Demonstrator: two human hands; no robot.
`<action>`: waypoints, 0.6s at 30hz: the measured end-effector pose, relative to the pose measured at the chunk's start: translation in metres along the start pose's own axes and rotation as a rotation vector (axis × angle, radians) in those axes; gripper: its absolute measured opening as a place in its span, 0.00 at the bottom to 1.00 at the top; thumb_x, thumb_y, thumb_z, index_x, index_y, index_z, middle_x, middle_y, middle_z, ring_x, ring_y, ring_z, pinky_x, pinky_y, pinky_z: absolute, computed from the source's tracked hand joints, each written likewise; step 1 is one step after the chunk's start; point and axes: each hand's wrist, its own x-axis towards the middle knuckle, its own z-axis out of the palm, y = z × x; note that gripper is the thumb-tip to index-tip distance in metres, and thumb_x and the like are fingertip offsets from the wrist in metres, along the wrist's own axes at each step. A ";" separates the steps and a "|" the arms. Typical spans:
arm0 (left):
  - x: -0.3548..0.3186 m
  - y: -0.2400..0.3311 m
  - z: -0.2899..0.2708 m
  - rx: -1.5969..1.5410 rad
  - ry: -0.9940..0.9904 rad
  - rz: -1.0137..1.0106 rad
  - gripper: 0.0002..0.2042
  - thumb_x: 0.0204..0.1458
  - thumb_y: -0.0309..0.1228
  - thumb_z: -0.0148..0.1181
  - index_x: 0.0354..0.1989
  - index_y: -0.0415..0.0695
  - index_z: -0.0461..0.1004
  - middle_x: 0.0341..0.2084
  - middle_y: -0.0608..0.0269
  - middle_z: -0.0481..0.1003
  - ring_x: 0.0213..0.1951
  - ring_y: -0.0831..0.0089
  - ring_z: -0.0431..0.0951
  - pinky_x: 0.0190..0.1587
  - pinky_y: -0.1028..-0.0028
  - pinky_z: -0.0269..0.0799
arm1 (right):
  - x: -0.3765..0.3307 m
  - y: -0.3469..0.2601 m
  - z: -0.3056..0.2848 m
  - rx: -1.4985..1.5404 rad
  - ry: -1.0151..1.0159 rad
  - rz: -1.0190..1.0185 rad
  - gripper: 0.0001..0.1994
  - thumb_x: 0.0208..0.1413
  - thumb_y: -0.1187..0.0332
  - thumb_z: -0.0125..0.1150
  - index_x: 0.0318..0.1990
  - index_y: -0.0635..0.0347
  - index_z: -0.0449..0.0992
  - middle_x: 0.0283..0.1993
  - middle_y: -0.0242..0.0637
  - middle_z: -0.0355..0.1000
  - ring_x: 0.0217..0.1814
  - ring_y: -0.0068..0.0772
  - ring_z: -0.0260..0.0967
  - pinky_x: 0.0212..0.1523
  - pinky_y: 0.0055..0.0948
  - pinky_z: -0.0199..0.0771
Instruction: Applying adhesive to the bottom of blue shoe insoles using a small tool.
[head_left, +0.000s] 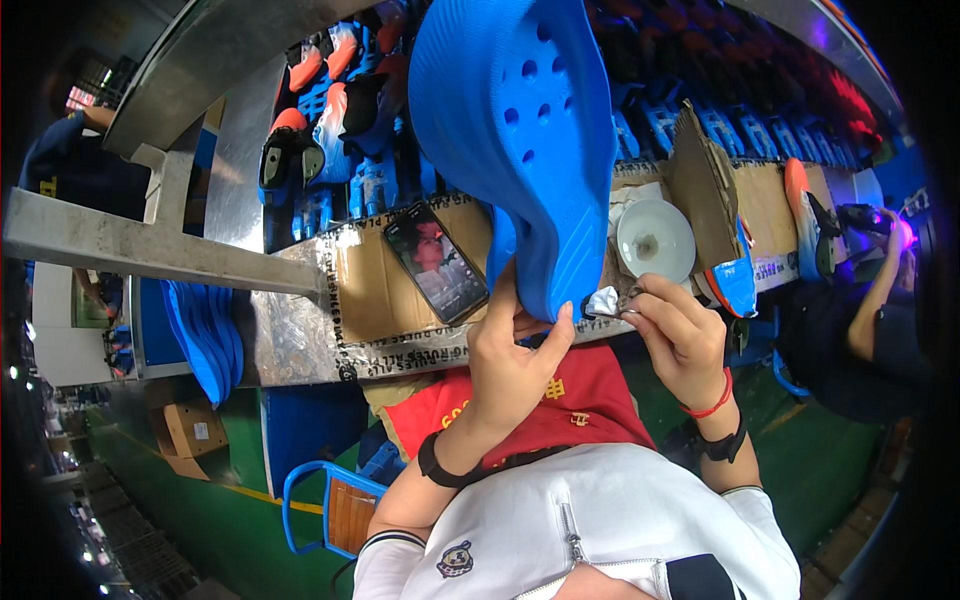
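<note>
A large blue shoe sole (500, 150) with several round holes stands tilted in front of me, its narrow end toward my body. My left hand (510, 360) is closed on that narrow end, thumb on the near edge and fingers behind it. Close by on the right, my right hand (685, 335) pinches a small crumpled white wad (602, 301), maybe cloth or tissue, with something dark at the fingertips. The wad sits beside the sole's tip; whether they touch, I cannot tell. A white bowl (680, 225) with a dull residue lies just beyond my right hand.
A phone (435, 262) lies on the cardboard-covered bench (370, 315). Blue, white and orange shoes (330, 130) on blue lasts fill the back. A cardboard flap (700, 180) stands behind the bowl. Blue soles (200, 335) hang at left. Another person's arm (875, 290) is at right.
</note>
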 end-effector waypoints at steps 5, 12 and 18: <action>-0.001 0.001 -0.001 0.031 -0.008 0.007 0.23 0.52 0.19 0.63 0.55 0.33 0.62 0.40 0.53 0.76 0.41 0.72 0.80 0.42 0.74 0.79 | 0.001 0.001 -0.003 0.025 -0.016 0.000 0.09 0.45 0.79 0.69 0.35 0.64 0.78 0.40 0.45 0.76 0.30 0.42 0.77 0.27 0.29 0.76; 0.000 -0.001 -0.001 -0.011 0.021 0.042 0.24 0.52 0.19 0.62 0.56 0.33 0.62 0.41 0.53 0.75 0.41 0.72 0.79 0.43 0.75 0.78 | 0.000 0.003 0.002 0.005 0.027 -0.019 0.09 0.44 0.79 0.69 0.35 0.64 0.78 0.40 0.45 0.76 0.29 0.42 0.76 0.27 0.29 0.76; 0.000 -0.001 -0.002 0.004 0.002 0.040 0.23 0.52 0.19 0.62 0.55 0.33 0.62 0.41 0.53 0.75 0.41 0.72 0.79 0.43 0.75 0.78 | 0.001 0.002 0.002 0.016 -0.011 -0.032 0.09 0.44 0.78 0.69 0.35 0.63 0.78 0.40 0.45 0.76 0.29 0.41 0.77 0.26 0.29 0.75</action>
